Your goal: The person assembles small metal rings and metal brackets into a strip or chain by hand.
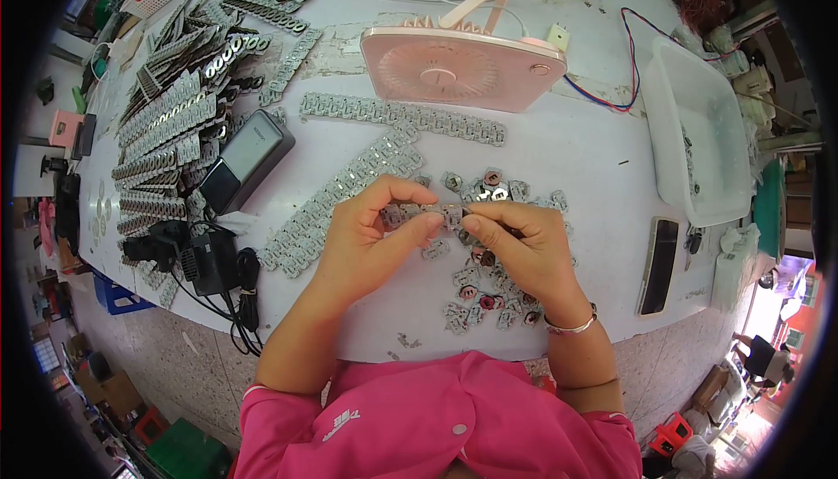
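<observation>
My left hand point(371, 235) and my right hand point(522, 248) meet above the white table point(576, 147), both pinching a short silver strip of small metal parts point(428, 213) between thumbs and fingers. Below and around my right hand lies a loose pile of single small metal pieces point(480, 296), some with dark red centres. A long strip of the same joined parts point(345, 191) lies just left of my left hand. A silver bangle point(572, 326) circles my right wrist.
Several stacked metal strips point(175, 121) cover the far left. A dark grey box point(246, 158) and black power adapter with cable point(209, 261) lie left. A pink fan point(463, 67) stands behind. A white plastic bin point(698, 130) and a phone point(660, 265) sit right.
</observation>
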